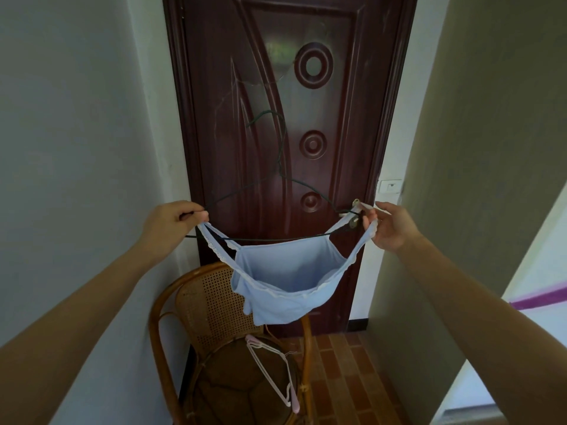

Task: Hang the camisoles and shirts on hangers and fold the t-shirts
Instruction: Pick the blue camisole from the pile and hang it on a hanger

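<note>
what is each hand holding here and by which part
The left hand pinches the blue camisole's left strap together with the left end of the dark wire hanger. The right hand pinches the right strap at the hanger's right end.

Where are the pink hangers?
In the head view, the pink hangers lie on the seat of the wicker chair, low in the middle, below the blue camisole.

One light blue camisole (287, 279) hangs between two hands, the left hand (171, 220) and the right hand (391, 225). One dark wire hanger (277, 167) is with it. One rattan chair (211, 305) carries a bunch of pale hangers (276, 369), number unclear. One door (288, 87), one wall switch (390, 187).
</note>
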### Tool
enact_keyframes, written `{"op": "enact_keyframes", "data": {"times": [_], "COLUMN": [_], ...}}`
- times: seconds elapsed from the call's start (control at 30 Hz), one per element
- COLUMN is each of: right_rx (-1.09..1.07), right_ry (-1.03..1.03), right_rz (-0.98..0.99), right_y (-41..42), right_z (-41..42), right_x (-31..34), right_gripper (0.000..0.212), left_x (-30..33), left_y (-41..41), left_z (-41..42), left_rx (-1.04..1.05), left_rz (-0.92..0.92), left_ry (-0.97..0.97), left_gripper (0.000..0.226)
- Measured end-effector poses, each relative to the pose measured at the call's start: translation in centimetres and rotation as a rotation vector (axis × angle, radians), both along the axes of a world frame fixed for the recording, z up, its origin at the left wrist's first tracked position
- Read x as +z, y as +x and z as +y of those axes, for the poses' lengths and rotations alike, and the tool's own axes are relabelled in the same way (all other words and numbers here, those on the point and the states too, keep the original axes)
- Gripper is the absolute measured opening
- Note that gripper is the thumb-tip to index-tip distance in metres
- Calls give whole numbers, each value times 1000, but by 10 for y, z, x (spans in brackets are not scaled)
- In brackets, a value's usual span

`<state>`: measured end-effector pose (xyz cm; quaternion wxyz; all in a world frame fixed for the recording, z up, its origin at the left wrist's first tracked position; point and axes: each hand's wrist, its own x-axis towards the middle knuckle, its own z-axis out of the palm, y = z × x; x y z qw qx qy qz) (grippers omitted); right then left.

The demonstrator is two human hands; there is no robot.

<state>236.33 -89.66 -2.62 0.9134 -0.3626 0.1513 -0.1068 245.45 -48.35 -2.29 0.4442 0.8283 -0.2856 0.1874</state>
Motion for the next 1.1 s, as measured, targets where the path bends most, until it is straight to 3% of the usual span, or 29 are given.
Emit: {"op": "enact_keyframes", "data": {"times": [0.17, 0.53, 0.63, 0.77, 0.87, 1.0, 1.1], "right_rx": [158, 167, 65, -254, -441, -318, -310], "right_ry": [-214, -1032, -1105, -1136, -1386, -1636, -1799], "right_rz": [-46, 42, 79, 135, 132, 44, 38], "right_y": [1, -7, -10, -3, -4, -4, 1], "right_z": [12, 41, 49, 38, 26, 27, 25], "right_x": [19, 42, 46, 43, 42, 40, 33], "right_gripper": [23, 39, 36, 32, 19, 46, 56], "left_x": [-1, -1, -1, 2, 5, 11, 15], "left_y": [2, 2, 2, -3, -7, -9, -8], "left_z": [-9, -22, -20, -16, -13, -12, -13], "left_rx": [5, 121, 110, 77, 82, 44, 36], "left_rz": [-20, -48, 11, 39, 27, -14, -37], "left_ry": [53, 48, -25, -110, -113, -114, -88], "left_gripper": [13, 13, 17, 40, 42, 51, 36]}}
